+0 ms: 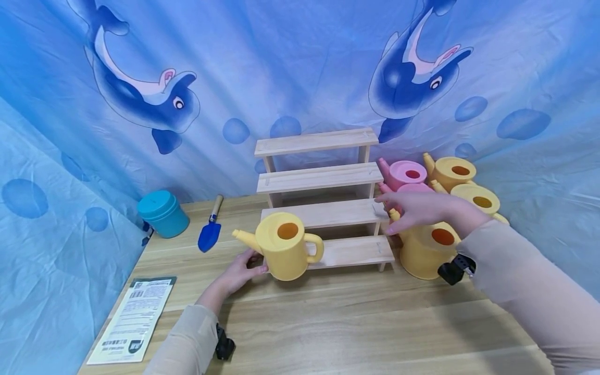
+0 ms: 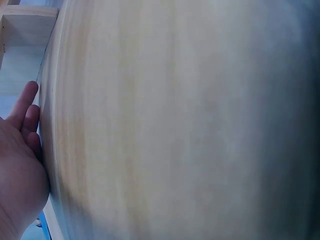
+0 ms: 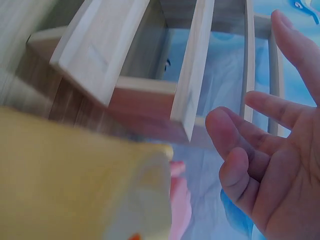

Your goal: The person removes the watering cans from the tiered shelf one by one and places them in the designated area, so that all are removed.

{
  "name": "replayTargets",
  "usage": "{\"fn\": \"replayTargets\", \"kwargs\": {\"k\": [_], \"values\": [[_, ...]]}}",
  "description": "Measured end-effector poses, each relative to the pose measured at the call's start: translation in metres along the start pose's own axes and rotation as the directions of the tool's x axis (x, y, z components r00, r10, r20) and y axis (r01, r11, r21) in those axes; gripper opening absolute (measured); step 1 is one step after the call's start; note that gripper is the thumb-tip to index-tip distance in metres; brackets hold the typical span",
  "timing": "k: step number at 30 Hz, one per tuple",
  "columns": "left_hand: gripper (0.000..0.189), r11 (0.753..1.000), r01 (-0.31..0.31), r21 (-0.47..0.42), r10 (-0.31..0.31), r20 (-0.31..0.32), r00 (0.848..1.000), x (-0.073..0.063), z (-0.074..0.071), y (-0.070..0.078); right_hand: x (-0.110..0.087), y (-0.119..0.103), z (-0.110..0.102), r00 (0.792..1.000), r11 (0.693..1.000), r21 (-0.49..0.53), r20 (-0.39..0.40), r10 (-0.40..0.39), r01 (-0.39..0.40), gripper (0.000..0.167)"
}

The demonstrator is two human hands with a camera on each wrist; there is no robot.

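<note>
A four-step wooden stand (image 1: pixel 323 177) is on the table, with a yellow watering can (image 1: pixel 281 255) at the left of its lowest step, spout to the left. My left hand (image 1: pixel 241 272) is low beside that can and the stand's left end; whether it touches either is unclear. In the left wrist view its fingers (image 2: pixel 22 107) are loosely bent, holding nothing. Over the stand's right end hovers my right hand (image 1: pixel 417 208), empty, with fingers spread in the right wrist view. Below it stands another yellow watering can (image 1: pixel 419 258); pink watering cans (image 1: pixel 404 174) are behind, partly hidden.
More yellow watering cans (image 1: pixel 452 174) stand at the back right. At the left are a teal lidded bucket (image 1: pixel 164 214), a blue trowel (image 1: pixel 209 234) with a wooden handle, and a white printed packet (image 1: pixel 133 320). A blue dolphin curtain (image 1: pixel 300 67) hangs behind.
</note>
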State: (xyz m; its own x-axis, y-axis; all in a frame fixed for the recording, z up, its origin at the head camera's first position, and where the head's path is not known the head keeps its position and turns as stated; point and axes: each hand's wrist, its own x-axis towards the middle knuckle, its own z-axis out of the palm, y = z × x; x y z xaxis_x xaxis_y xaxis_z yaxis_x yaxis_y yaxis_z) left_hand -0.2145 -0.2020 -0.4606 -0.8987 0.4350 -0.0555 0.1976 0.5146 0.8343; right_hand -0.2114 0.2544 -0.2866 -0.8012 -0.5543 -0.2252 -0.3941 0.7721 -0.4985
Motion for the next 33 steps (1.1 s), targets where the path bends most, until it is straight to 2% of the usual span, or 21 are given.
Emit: {"fn": "replayTargets", "kwargs": {"k": [6,13,22,29,33], "values": [[0.061,1.000,-0.007,-0.008,0.007,-0.005,1.000,0.000,0.001,0.002,0.013,-0.011,0.007,0.999,0.999,0.034,0.053,0.013,-0.015,0.084],[0.062,1.000,-0.008,0.003,0.008,-0.004,1.000,-0.001,0.001,0.001,0.028,-0.024,0.015,0.996,0.997,0.077,0.089,-0.028,0.021,0.083],[0.062,1.000,0.003,0.018,-0.003,-0.007,1.000,-0.002,0.000,0.001,0.054,-0.047,0.022,0.990,0.996,0.080,0.127,-0.057,0.047,0.083],[0.062,1.000,0.014,0.014,-0.014,-0.013,1.000,-0.001,0.000,0.002,0.069,-0.069,0.028,0.987,0.990,0.107,0.128,-0.100,0.087,0.082],[0.060,1.000,-0.008,0.023,0.008,-0.014,1.000,0.000,0.000,-0.001,0.077,-0.079,0.033,0.984,0.983,0.142,0.122,-0.133,0.115,0.084]]}}
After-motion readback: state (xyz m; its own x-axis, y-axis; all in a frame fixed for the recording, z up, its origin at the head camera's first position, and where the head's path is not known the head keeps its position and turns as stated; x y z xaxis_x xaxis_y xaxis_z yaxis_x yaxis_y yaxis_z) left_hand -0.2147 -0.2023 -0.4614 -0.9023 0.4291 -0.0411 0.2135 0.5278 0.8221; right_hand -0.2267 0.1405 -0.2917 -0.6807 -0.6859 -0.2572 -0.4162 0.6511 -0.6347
